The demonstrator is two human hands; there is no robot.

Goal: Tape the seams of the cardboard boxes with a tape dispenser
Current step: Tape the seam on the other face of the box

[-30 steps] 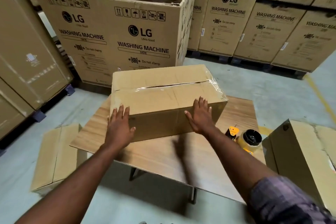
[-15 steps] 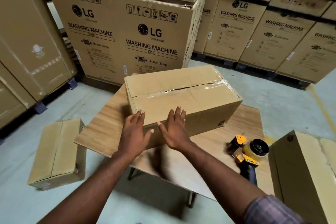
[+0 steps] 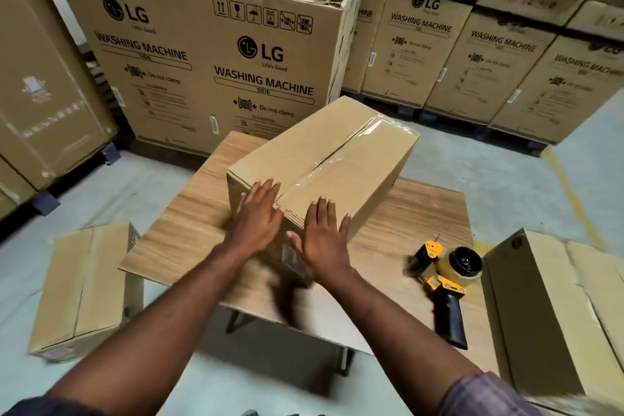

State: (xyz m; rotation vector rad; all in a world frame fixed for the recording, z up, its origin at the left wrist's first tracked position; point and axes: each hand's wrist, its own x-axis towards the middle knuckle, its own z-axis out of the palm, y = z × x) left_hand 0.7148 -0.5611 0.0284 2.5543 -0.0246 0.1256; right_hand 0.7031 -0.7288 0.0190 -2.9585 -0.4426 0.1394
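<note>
Left hand [image 3: 258, 221] and right hand [image 3: 323, 240] flat, fingers straight, pressing taped cardboard box [image 3: 337, 159]

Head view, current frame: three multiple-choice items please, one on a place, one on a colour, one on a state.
1. Where is the tape dispenser?
A. on the table, right of the box
B. on a shelf
C. atop the box

2. Its handle is:
A. red
B. black
C. white

3. The left hand and right hand are:
A. gripping the dispenser
B. raised in the air
C. flat against the box's near end

Key:
1 A, it lies on the wood beside the box.
2 B, the handle shows black.
3 C, straight fingers lie on the cardboard.
</note>
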